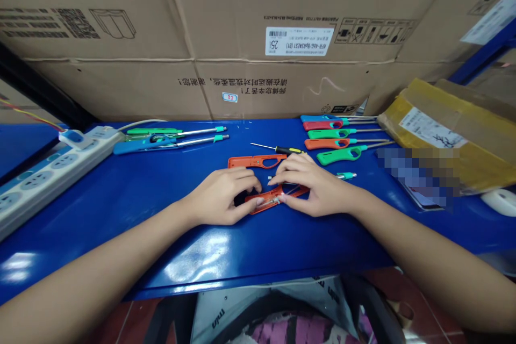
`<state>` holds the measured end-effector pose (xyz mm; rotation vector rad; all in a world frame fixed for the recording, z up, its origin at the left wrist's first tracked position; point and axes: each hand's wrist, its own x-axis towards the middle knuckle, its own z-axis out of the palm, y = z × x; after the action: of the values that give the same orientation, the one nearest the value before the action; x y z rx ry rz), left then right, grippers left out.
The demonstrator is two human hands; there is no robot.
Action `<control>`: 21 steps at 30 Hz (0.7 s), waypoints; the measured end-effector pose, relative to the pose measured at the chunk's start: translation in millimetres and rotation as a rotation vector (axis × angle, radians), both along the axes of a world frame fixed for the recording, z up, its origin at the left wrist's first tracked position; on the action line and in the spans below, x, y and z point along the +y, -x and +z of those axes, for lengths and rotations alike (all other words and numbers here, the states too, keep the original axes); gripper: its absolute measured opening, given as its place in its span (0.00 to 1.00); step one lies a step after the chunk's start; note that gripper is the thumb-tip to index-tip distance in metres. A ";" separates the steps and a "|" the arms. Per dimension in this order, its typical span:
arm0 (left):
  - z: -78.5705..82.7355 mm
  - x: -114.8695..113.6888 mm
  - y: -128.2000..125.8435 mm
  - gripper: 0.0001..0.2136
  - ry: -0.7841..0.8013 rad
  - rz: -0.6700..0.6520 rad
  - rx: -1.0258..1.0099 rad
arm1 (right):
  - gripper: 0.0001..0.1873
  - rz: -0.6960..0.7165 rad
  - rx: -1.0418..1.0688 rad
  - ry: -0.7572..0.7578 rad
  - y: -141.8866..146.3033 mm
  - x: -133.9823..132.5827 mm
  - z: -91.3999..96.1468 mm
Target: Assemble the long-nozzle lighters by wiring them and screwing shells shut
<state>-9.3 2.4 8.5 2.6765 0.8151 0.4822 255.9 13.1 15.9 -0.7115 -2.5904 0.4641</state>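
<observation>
An orange lighter half-shell (264,202) lies open side up on the blue table, small parts showing inside it. My left hand (226,196) pinches its left end between thumb and fingers. With thumb and fingertips, my right hand (314,185) grips the shell's middle, near a whitish part; the fingers hide some of it. Just behind the hands rests a second orange half-shell (253,162). Beyond my right fingers lies a screwdriver (288,150) with a black and yellow handle. A metal tube with a teal tip (346,176) sticks out behind my right hand.
Several assembled lighters (332,143) lie in a row at the back right, beside a yellow-taped parcel (455,129) and a phone (415,180). Opened green and blue lighters (147,143) lie back left near a power strip (52,172). A large cardboard box (226,21) stands behind.
</observation>
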 end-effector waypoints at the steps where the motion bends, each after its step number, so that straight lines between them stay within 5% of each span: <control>1: -0.5 0.0 0.3 0.07 0.010 0.003 -0.001 | 0.11 -0.016 0.005 -0.011 -0.8 0.9 0.2; 16: 2.3 4.5 2.5 0.08 0.168 0.012 -0.024 | 0.09 0.004 -0.026 0.078 5.9 2.5 -7.8; 21: 5.5 7.3 6.9 0.09 0.195 -0.024 -0.006 | 0.09 -0.185 0.016 -0.014 -4.7 11.6 -5.7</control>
<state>-16.1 9.6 14.1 2.5021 0.7851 0.3834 260.6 24.7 10.1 -0.9289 -2.4806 0.3922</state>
